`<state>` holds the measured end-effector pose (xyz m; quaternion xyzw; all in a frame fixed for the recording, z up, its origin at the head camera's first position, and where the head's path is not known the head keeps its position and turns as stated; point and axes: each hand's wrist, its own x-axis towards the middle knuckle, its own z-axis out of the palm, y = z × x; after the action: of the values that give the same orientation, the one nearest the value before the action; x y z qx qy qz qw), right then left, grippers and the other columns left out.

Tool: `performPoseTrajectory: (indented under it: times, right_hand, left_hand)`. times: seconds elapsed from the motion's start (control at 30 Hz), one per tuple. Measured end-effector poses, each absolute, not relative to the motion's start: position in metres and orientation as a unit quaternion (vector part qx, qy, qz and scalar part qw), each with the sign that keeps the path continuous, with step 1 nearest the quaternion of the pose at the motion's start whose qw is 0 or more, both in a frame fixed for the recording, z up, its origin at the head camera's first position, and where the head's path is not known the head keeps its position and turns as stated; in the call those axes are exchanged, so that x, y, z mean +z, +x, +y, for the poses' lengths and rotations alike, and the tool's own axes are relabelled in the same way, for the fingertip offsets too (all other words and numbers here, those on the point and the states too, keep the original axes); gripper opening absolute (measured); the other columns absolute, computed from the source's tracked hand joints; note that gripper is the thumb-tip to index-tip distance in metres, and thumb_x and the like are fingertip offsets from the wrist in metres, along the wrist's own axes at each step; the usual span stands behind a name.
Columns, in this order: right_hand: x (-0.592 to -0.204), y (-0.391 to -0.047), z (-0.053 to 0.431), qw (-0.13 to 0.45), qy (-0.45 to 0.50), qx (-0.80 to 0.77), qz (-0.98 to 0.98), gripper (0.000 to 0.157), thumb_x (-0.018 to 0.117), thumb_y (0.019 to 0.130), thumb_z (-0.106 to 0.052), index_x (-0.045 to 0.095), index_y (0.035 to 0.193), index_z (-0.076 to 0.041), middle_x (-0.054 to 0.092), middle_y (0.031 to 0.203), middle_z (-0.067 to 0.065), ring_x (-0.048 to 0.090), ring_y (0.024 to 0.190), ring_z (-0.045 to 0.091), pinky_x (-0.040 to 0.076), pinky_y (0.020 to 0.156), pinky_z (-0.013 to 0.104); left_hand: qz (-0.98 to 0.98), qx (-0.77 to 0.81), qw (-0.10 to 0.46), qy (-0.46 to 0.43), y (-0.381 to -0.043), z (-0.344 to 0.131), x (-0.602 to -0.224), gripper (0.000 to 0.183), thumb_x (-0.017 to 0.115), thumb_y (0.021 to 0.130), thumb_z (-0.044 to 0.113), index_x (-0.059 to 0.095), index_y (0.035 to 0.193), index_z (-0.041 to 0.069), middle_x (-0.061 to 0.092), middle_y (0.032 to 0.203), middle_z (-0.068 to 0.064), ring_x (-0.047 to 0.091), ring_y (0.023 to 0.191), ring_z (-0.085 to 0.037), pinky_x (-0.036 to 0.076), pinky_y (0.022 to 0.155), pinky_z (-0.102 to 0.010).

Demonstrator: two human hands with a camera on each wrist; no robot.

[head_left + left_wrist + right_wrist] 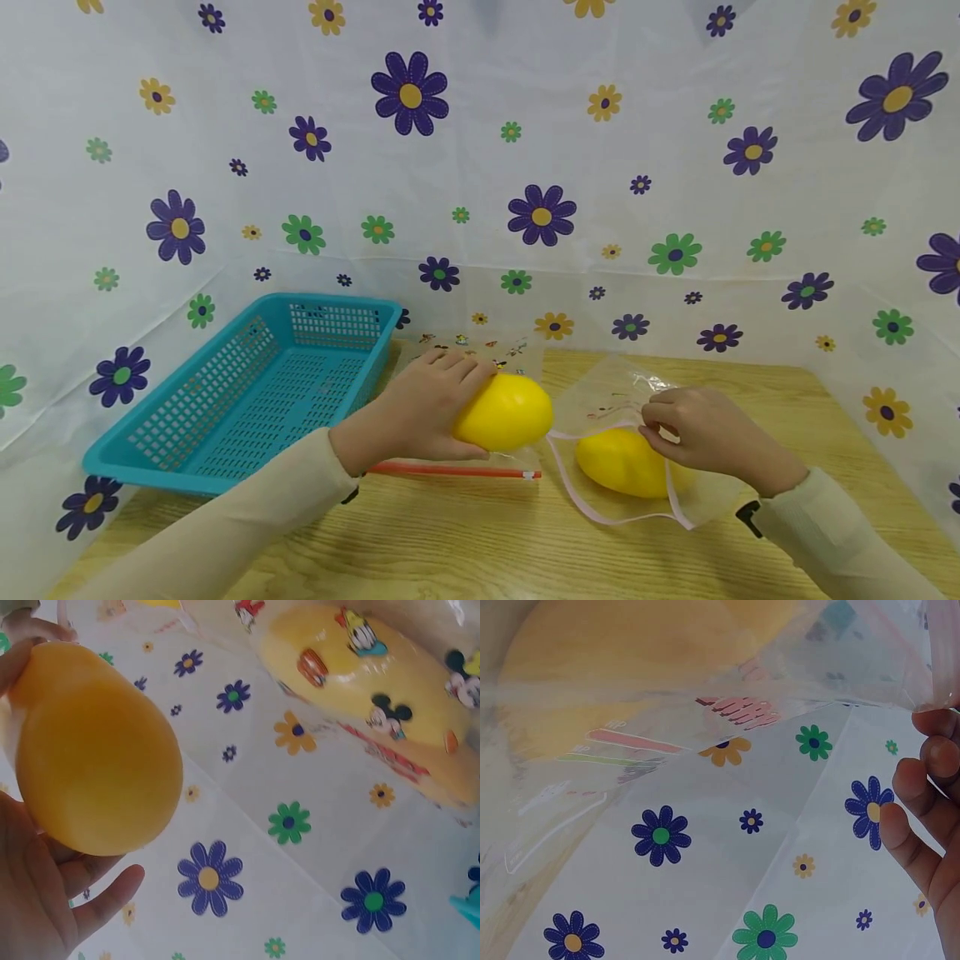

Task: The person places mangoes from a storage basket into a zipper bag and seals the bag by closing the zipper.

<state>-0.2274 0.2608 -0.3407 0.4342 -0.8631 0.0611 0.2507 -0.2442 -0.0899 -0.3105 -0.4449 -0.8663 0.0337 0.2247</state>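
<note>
My left hand (420, 408) grips a smooth yellow fruit, which looks like a mango (510, 412), above the table; it fills much of the left wrist view. My right hand (701, 433) pinches the edge of a clear plastic bag with a pink-edged mouth (581, 500). A second yellow mango (622, 462) lies in that bag. Behind my left hand lies a clear cartoon-printed bag (487, 354) with a red slider strip (450, 472). In the left wrist view, a yellow shape (352, 682) shows through the cartoon prints.
A turquoise plastic basket (300, 375) stands at the left of the wooden table (465, 550). White flower-printed cloth (480, 167) rises behind the table and at its sides.
</note>
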Motion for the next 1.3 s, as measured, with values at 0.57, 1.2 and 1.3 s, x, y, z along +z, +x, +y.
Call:
performPoseTrajectory:
  times: [0.57,1.2,1.3]
  right_hand:
    - [-0.34,-0.228,0.26,0.251,0.439,0.064,-0.86,0.026,0.071,0.07,-0.008,0.051,0.063,-0.023,0.039,0.057,-0.015,0.026,0.055,-0.006,0.025,0.05,0.011]
    - [-0.34,-0.23,0.26,0.254,0.45,0.066,-0.854,0.027,0.069,0.07,-0.007,0.047,0.062,-0.022,0.035,0.057,-0.015,0.025,0.056,-0.006,0.023,0.05,0.011]
    - [-0.34,-0.23,0.261,0.255,0.451,0.066,-0.853,0.027,0.069,0.07,-0.008,0.048,0.063,-0.022,0.035,0.057,-0.015,0.025,0.056,-0.006,0.023,0.05,0.011]
  left_hand:
    - [-0.868,0.041,0.186,-0.458,-0.233,-0.062,-0.334,0.08,0.062,0.07,0.068,0.048,0.126,0.012,0.062,0.11,-0.001,0.057,0.098,-0.017,0.047,0.088,-0.035]
    - [-0.87,0.027,0.169,-0.463,-0.221,-0.035,-0.354,0.079,0.06,0.072,0.069,0.045,0.128,0.016,0.059,0.107,0.001,0.055,0.097,-0.015,0.047,0.086,-0.033]
    - [-0.869,0.039,0.169,-0.464,-0.219,-0.029,-0.358,0.078,0.058,0.072,0.071,0.044,0.127,0.016,0.058,0.105,0.002,0.055,0.095,-0.014,0.047,0.085,-0.032]
